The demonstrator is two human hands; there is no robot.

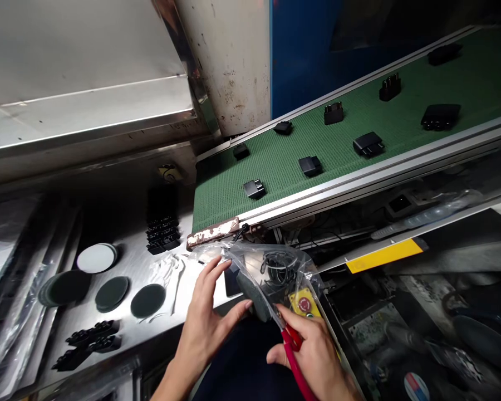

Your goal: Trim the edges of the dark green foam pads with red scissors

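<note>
My left hand (211, 317) has its fingers stretched and its thumb apart, touching the near side of a clear plastic bag (242, 253). A dark round disc (254, 295) stands tilted at the bag, close to my left thumb; I cannot tell if it is inside. My right hand (313, 340) is closed around red-handled nippers (292, 359), whose metal end points up toward the bag. The right forefinger lies near the bag's lower edge. Part of the nippers' jaws is hidden by the bag and fingers.
A green conveyor belt (271, 159) carries several black plastic connector housings (368, 144). On the metal table (125, 328) lie dark discs (148, 301), a white disc (96, 258), white gloves (169, 273) and black housings (162, 234). A yellow box with a red button (304, 303) is behind my right hand.
</note>
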